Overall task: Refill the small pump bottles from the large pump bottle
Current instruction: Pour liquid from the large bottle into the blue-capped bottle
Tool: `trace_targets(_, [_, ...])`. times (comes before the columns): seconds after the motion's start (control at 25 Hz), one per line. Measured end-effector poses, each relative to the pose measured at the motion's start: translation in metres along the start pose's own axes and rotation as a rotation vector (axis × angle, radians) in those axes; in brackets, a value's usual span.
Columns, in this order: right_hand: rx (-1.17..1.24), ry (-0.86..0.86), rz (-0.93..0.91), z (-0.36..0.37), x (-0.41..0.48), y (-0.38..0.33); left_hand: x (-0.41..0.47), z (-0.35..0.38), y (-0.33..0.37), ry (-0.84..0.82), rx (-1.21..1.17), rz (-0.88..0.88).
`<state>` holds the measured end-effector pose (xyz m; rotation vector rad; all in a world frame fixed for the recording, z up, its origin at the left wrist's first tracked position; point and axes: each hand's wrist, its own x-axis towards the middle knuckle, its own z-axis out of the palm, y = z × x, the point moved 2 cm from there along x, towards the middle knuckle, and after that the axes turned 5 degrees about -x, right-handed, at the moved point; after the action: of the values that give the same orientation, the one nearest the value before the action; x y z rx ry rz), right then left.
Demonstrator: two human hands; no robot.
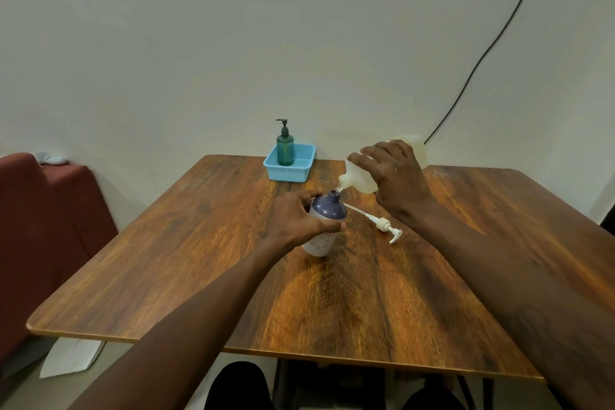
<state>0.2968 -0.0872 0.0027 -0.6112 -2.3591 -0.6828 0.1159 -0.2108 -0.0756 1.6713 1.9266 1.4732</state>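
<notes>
Bottle [324, 226], purple-shouldered, white-bodied, uncapped, upright in left hand [296, 221]

A wooden table [332, 303] fills the view; a dark red seat [50, 220] sits left of it; a black cable [492, 43] runs down the pale wall [199, 43]; white paper [71, 358] lies on the floor.
</notes>
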Motion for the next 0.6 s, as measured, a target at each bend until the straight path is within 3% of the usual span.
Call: trace_targets(0.6, [-0.042,0.006,-0.058,0.0002,0.003,-0.0002,-0.0008,0.0015,0.0029,0.002,0.04,-0.018])
